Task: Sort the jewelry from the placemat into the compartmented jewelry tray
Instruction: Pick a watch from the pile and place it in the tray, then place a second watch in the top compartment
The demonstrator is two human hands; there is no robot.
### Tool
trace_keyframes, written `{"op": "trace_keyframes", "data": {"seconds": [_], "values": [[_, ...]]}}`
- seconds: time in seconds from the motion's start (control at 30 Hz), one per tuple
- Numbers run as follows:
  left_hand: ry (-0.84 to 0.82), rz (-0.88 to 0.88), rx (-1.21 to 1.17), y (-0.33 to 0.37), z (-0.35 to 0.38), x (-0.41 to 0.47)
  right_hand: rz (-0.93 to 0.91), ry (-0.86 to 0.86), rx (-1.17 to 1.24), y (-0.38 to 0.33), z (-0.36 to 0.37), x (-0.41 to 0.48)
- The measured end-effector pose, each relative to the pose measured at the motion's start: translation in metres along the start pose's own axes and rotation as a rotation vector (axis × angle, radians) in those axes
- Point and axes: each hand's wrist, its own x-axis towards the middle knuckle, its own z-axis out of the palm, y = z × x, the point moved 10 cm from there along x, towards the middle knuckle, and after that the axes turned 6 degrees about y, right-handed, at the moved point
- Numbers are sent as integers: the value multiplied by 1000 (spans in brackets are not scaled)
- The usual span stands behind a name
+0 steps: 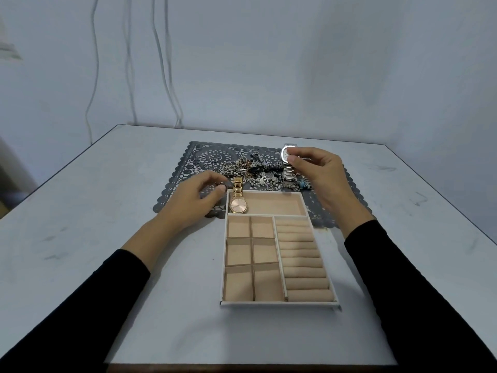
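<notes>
Jewelry (258,173) lies heaped on the dark lace placemat (177,195), just beyond the tray (279,302). My right hand (320,173) pinches the silver watch (287,172) by its case at the heap's right end. My left hand (193,200) curls beside the gold watch (238,204), whose face rests in the tray's long far compartment, its band draped over the wall. I cannot tell whether those fingers pinch the band.

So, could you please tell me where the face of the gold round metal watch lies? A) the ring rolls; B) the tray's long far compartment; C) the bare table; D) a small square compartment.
B: the gold round metal watch has its face in the long far compartment of the beige compartmented tray.
</notes>
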Motion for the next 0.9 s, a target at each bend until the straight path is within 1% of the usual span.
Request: {"op": "trace_keyframes", "data": {"seconds": [0.03, 0.1, 0.17, 0.23, 0.37, 0.5, 0.67, 0.8, 0.9], "values": [[46, 19, 92, 1, -5, -1, -2, 0, 0, -1, 0, -1], [72, 36, 256, -2, -8, -2, -5, -2, -1, -3, 1, -2], [45, 19, 360, -11, -6, -4, -8, -7, 10, -4, 3, -4], [15, 8, 415, -17, -4, -5, -11, -13, 20, -6, 6, -7], [-22, -26, 461, -24, -1, -7, -3, -36, 43, -7, 12, -15], [-62, -43, 496, -28, 3, -7, 26, -92, 2, -3, 23, -22], [-78, -60, 506, -32, 5, -6, 96, -146, -19, 2, 39, -34], [-86, -52, 504, -33, 6, -4, 201, -190, 20, 10, 52, -41], [-94, -53, 508, -33, 7, -3, 236, -190, 11, 17, 58, -43]]}}
